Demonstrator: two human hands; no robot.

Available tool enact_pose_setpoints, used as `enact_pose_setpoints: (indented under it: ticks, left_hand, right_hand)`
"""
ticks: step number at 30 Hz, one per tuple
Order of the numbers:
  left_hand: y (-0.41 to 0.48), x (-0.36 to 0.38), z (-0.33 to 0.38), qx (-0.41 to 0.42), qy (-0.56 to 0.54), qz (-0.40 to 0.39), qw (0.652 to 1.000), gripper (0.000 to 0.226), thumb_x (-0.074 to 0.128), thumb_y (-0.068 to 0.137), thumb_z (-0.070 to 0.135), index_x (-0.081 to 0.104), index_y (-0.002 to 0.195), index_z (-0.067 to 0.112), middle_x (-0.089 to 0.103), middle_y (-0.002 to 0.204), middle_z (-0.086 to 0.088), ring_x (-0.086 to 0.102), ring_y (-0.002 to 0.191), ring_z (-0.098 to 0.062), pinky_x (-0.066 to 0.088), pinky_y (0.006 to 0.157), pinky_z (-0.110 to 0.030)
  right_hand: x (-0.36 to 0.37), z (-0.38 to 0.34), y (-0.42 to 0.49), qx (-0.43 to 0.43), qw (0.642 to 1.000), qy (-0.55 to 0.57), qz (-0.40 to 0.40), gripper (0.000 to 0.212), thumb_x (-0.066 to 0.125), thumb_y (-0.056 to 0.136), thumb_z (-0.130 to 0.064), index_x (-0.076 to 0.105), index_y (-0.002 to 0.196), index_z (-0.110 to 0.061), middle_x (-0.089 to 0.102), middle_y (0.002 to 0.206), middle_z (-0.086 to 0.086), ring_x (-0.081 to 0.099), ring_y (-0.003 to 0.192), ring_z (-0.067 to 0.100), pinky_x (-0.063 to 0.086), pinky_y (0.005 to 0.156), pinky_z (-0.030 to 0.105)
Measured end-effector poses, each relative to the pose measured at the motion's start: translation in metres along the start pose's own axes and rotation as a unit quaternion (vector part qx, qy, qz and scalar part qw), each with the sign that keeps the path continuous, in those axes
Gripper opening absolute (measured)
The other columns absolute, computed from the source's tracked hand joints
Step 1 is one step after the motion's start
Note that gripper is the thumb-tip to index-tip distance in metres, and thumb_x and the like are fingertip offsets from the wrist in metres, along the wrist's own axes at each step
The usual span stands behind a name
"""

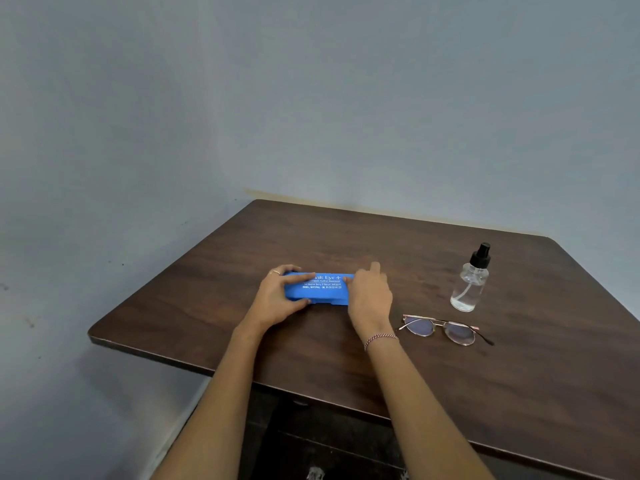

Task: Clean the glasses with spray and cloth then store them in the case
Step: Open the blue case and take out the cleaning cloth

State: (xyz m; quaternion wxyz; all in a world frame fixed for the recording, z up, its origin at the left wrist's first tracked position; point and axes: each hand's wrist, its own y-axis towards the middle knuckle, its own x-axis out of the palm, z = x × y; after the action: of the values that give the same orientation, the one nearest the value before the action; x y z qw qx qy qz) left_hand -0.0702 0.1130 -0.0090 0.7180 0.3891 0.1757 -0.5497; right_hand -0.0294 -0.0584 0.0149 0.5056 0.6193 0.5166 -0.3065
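A dark wood-grain desk (450,393) with rounded corners fills the lower right of the frame. A blue glasses case (322,289) with white lettering lies closed near the centre. Lower right of it lie metal-framed glasses (441,329), temples unfolded. A clear spray bottle (471,280) with black nozzle stands upright above them.

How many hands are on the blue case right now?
2. The left hand holds the blue case at its left end; the right hand touches its right end, blurred.
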Motion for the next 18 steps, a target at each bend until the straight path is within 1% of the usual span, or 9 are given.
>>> enact_pose_setpoints:
  ticks: [2,3,5,7,8,9,11,13,18]
  left_hand:
    - [-0.002,-0.003,-0.005,-0.003,-0.016,0.006,1.000,0.049,0.082,0.069,0.022,0.067,0.114,0.035,0.051,0.127,0.001,0.047,0.115,-0.010,0.037,0.097,-0.021]
    - [-0.003,-0.004,-0.007,-0.003,-0.020,0.008,1.000,0.049,0.083,0.068,0.023,0.067,0.113,0.035,0.051,0.127,0.002,0.047,0.114,-0.010,0.037,0.095,-0.019]
    - [-0.004,-0.005,-0.008,-0.002,-0.023,0.014,1.000,0.049,0.083,0.067,0.024,0.067,0.112,0.035,0.052,0.126,0.002,0.048,0.111,-0.008,0.036,0.092,-0.017]
    - [-0.004,-0.005,-0.009,0.000,-0.025,0.019,1.000,0.049,0.084,0.067,0.023,0.068,0.111,0.035,0.053,0.124,0.002,0.049,0.109,-0.006,0.036,0.091,-0.015]
    - [-0.004,-0.005,-0.009,0.001,-0.028,0.020,0.999,0.049,0.084,0.066,0.023,0.068,0.111,0.035,0.054,0.124,0.002,0.049,0.109,-0.006,0.036,0.091,-0.014]
    - [-0.004,-0.005,-0.009,0.001,-0.029,0.023,0.999,0.050,0.084,0.066,0.022,0.068,0.111,0.034,0.054,0.123,0.001,0.050,0.109,-0.006,0.035,0.090,-0.013]
    - [-0.004,-0.005,-0.009,0.001,-0.030,0.031,0.999,0.052,0.085,0.065,0.022,0.067,0.113,0.032,0.053,0.122,0.000,0.048,0.107,-0.004,0.034,0.089,-0.012]
    - [-0.005,-0.006,-0.010,-0.005,-0.032,0.042,0.999,0.057,0.086,0.063,0.022,0.066,0.116,0.029,0.052,0.121,-0.001,0.046,0.108,-0.003,0.033,0.091,-0.013]
    - [-0.004,-0.005,-0.015,-0.027,-0.058,0.048,0.997,0.068,0.089,0.056,0.024,0.061,0.119,0.025,0.057,0.120,-0.002,0.052,0.111,-0.011,0.045,0.098,-0.030]
  right_hand:
    - [0.004,-0.003,-0.010,-0.027,0.995,-0.080,0.043,0.021,0.050,0.096,-0.023,0.064,0.106,-0.011,0.045,0.120,0.006,0.044,0.110,0.023,0.044,0.075,0.030]
    - [0.006,-0.004,-0.013,-0.046,0.991,-0.109,0.065,0.021,0.052,0.094,-0.023,0.064,0.106,-0.011,0.046,0.121,0.005,0.043,0.112,0.023,0.042,0.077,0.030]
    - [0.010,-0.002,-0.015,-0.103,0.985,-0.114,0.082,0.027,0.051,0.094,-0.023,0.061,0.116,-0.010,0.045,0.130,0.006,0.041,0.118,0.025,0.039,0.089,0.033]
    - [0.016,-0.002,-0.013,-0.181,0.981,-0.060,0.032,0.041,0.045,0.097,-0.025,0.045,0.134,-0.008,0.042,0.138,0.008,0.037,0.126,0.025,0.026,0.108,0.037]
    - [0.017,-0.002,-0.013,-0.214,0.976,-0.025,-0.005,0.047,0.043,0.098,-0.026,0.037,0.140,-0.007,0.041,0.141,0.009,0.034,0.130,0.025,0.018,0.112,0.037]
    - [0.017,-0.003,-0.014,-0.235,0.972,0.009,-0.030,0.051,0.044,0.097,-0.027,0.032,0.143,-0.007,0.039,0.144,0.009,0.031,0.134,0.024,0.013,0.115,0.036]
    - [0.017,-0.003,-0.015,-0.250,0.966,0.039,-0.046,0.058,0.049,0.095,-0.030,0.029,0.144,-0.007,0.035,0.148,0.009,0.026,0.138,0.023,0.008,0.116,0.035]
    - [0.018,-0.003,-0.016,-0.255,0.965,0.021,-0.054,0.064,0.053,0.093,-0.031,0.025,0.145,-0.006,0.031,0.150,0.009,0.023,0.140,0.022,0.005,0.116,0.033]
    - [0.019,-0.009,-0.018,-0.280,0.956,-0.066,-0.057,0.060,0.044,0.097,-0.022,0.015,0.147,-0.003,0.022,0.152,0.018,0.018,0.141,0.030,0.008,0.117,0.035]
